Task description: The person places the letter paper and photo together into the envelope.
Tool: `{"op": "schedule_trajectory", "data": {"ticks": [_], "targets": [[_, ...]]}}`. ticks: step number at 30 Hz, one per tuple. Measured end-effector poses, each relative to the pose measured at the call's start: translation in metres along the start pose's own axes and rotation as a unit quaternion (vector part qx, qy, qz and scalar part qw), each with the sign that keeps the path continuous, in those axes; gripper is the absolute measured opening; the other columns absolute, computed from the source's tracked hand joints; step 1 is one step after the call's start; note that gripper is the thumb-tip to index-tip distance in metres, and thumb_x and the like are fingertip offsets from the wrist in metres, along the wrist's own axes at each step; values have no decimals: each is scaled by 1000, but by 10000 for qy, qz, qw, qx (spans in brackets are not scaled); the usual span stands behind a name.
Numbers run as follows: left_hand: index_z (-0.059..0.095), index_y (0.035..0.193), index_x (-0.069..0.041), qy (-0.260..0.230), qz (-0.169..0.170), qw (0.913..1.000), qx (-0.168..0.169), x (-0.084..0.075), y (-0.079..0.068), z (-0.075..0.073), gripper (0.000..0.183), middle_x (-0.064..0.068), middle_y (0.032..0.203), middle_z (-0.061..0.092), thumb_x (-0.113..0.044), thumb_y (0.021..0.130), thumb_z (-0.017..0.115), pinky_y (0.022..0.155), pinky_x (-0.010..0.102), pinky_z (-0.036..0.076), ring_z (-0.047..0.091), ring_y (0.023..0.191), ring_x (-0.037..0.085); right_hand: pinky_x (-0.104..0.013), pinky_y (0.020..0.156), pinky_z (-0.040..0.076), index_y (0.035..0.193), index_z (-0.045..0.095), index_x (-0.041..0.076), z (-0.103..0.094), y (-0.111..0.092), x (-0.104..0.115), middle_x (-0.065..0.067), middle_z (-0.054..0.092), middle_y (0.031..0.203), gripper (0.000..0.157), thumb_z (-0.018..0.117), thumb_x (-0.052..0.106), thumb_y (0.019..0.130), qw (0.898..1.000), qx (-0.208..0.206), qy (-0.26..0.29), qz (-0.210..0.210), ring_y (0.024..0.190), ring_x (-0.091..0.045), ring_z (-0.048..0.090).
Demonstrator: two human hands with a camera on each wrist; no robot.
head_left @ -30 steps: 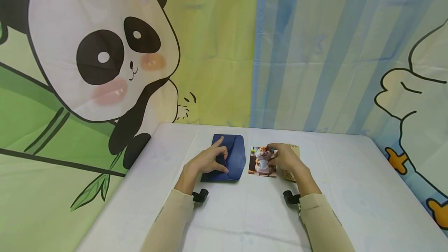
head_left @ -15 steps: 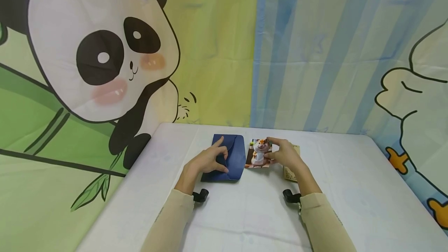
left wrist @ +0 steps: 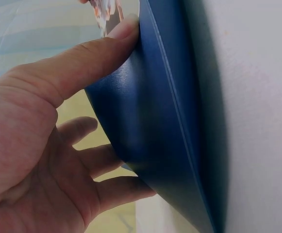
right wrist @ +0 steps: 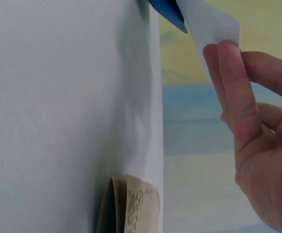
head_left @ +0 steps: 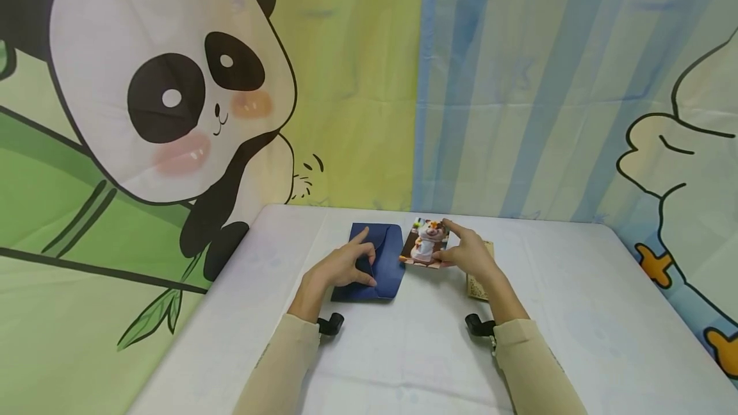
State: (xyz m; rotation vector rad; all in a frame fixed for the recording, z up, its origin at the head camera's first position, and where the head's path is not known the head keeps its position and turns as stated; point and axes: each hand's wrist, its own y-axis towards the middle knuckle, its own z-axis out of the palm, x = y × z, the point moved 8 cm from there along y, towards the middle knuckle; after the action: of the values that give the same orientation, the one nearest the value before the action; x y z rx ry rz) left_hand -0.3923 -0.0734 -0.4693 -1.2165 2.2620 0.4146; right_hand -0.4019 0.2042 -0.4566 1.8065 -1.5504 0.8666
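Note:
A dark blue envelope [head_left: 392, 268] lies on the white table, its flap spread to the right. My left hand [head_left: 344, 264] grips its near panel, thumb toward the near side and fingers toward the far side. In the left wrist view the thumb [left wrist: 116, 41] lies against the blue panel [left wrist: 141, 121], and the other fingers reach its edge. My right hand [head_left: 469, 253] pinches a picture card [head_left: 425, 242] with a cartoon hamster in a white apron. The card is raised and tilted beside the envelope; its white back [right wrist: 211, 26] shows in the right wrist view.
A tan, pattern-printed paper piece [head_left: 478, 287] lies partly under my right hand, its layered edge [right wrist: 141, 204] standing up in the right wrist view. A printed curtain [head_left: 357, 82] with a panda rises behind the table's far edge.
My right hand has lifted the picture card off the table and carried it left and away from me, tilting it toward the envelope. The left hand has stayed on the envelope.

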Motion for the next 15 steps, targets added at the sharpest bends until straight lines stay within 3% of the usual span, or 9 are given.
{"op": "schedule_trajectory", "data": {"ticks": [2,4,7,9,15], "targets": [[57,96,-25,-12,7,10000,1,-1,-1,0,40,14,176,10,-32,79,92,91,48,45,52,136,43,-43,85,46,164,33,16,3,0,3,-28,38,163,93,85,18,87,9999,59,-74,-75,93,-45,64],[57,95,-26,-22,17,10000,-6,-1,-1,-1,39,14,176,10,-31,80,92,91,48,45,52,136,43,-41,78,49,164,33,16,6,0,5,-28,38,163,93,85,16,87,9998,137,-63,-114,77,-38,65],[56,95,-26,-14,26,10000,-18,-1,-1,-1,39,14,176,10,-31,80,92,93,49,44,50,140,45,-37,66,47,164,33,15,10,0,5,-28,39,162,92,84,11,87,9996,247,57,-111,49,-25,52],[56,95,-26,-21,28,10000,-22,-1,-1,-1,39,14,176,10,-31,80,92,95,50,45,47,143,46,-36,65,47,164,32,15,13,1,4,-28,40,162,92,84,11,87,9995,306,59,-108,48,-16,48],[57,96,-24,-82,55,9999,-21,-1,-1,0,39,13,176,8,-29,80,92,96,50,45,42,147,47,-33,56,44,163,33,14,22,1,8,-27,47,157,91,82,7,87,9987,441,87,-252,47,-13,41]]}}
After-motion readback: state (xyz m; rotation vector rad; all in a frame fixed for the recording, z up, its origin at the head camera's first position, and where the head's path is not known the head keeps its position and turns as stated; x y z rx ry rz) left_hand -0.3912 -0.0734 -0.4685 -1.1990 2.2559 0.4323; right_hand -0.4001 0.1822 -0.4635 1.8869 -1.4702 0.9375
